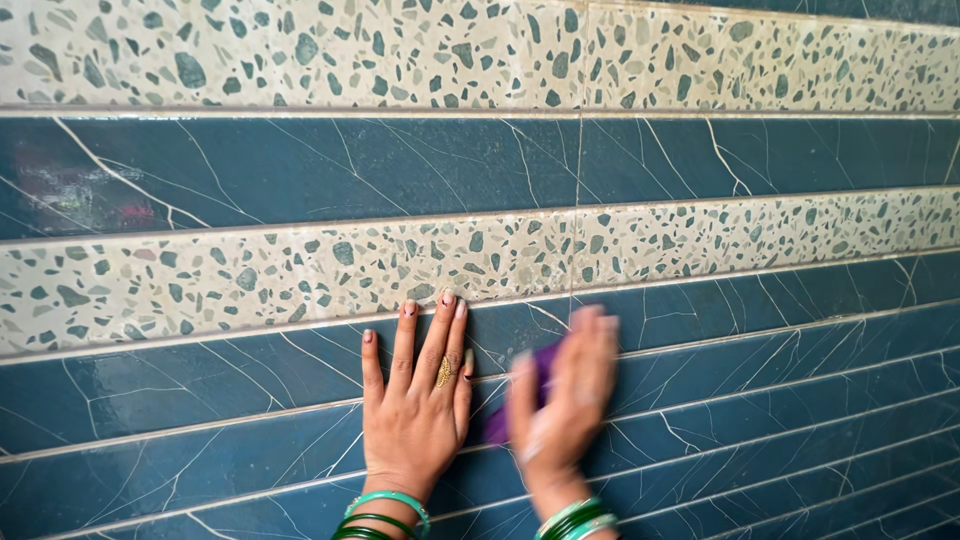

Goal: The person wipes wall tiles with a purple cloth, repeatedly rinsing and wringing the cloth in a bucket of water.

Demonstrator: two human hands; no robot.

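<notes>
Against the tiled wall point(300, 180), the left hand point(415, 405) braces flat, fingers spread, while the blurred right hand point(565, 400) grips a purple cloth point(497, 425), best pressed evenly.

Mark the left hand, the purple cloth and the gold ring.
left hand point(415, 415), head view, on the back of the hand flat against the blue tile.
purple cloth point(545, 362), head view, on the bit showing beside the blurred right hand point(562, 400).
gold ring point(445, 371), head view, on the ring's face.
</notes>
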